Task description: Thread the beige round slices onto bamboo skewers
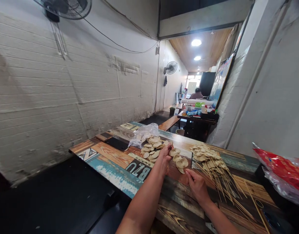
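My left hand (165, 153) reaches into a loose pile of pale, flat round pieces (151, 148) on a painted wooden table (115, 162); its fingers curl down onto the pile, and what they grip is hidden. My right hand (197, 183) is closed in a pinch at the end of a row of the same pale pieces (180, 161) that looks threaded on a thin stick. To the right of that hand lies a heap of filled bamboo skewers (212, 162), sticks fanning toward me.
A clear plastic bag (144, 133) lies behind the pile. A red and clear plastic bag (283, 172) sits at the table's right end. A white brick wall runs along the left. Farther back stand a bench (169, 123), a cluttered table (198, 113) and a seated person (196, 94).
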`<action>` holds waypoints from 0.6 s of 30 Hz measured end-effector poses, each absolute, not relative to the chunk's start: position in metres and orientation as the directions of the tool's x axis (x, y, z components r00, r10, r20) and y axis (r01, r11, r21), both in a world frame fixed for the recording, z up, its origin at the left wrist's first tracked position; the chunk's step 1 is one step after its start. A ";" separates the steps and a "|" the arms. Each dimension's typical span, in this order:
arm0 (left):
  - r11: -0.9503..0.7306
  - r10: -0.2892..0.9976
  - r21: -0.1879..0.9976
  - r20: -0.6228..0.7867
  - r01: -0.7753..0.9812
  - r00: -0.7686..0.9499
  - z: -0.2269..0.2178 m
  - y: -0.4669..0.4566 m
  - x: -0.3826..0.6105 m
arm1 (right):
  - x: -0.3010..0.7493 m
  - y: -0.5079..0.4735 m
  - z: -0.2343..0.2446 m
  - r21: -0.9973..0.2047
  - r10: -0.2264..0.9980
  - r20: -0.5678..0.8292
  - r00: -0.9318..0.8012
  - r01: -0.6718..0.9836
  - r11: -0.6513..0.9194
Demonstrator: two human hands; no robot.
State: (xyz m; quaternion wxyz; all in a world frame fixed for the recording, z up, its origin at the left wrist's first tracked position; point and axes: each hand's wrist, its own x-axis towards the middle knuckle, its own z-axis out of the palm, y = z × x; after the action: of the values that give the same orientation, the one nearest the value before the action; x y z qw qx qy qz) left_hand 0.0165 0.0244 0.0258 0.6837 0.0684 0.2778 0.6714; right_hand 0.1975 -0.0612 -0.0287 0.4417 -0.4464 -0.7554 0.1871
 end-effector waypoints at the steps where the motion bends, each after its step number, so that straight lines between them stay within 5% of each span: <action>1: 0.078 0.955 0.468 -0.287 -0.880 -0.068 0.025 0.025 0.018 | 0.197 -0.061 -0.029 -0.677 0.840 0.503 -0.205 0.510 0.530; 6: -0.054 0.948 0.542 -0.235 -0.838 -0.213 0.017 0.029 0.024 | 0.196 -0.059 -0.030 -0.679 0.842 0.508 -0.182 0.517 0.522; 10: -0.231 0.929 0.667 -0.066 -0.708 -0.365 0.014 0.031 0.025 | 0.197 -0.058 -0.031 -0.698 0.845 0.509 -0.163 0.496 0.516; 18: -0.298 0.884 0.827 0.050 -0.477 -0.464 0.015 0.027 0.024 | 0.199 -0.056 -0.032 -0.704 0.849 0.501 -0.171 0.491 0.514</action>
State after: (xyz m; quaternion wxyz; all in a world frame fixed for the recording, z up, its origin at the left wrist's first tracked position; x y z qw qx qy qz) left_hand 0.0238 0.0269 0.0151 0.4467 0.2612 0.3892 0.7620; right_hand 0.1993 -0.0559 -0.0315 0.4581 -0.4526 -0.7397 0.1953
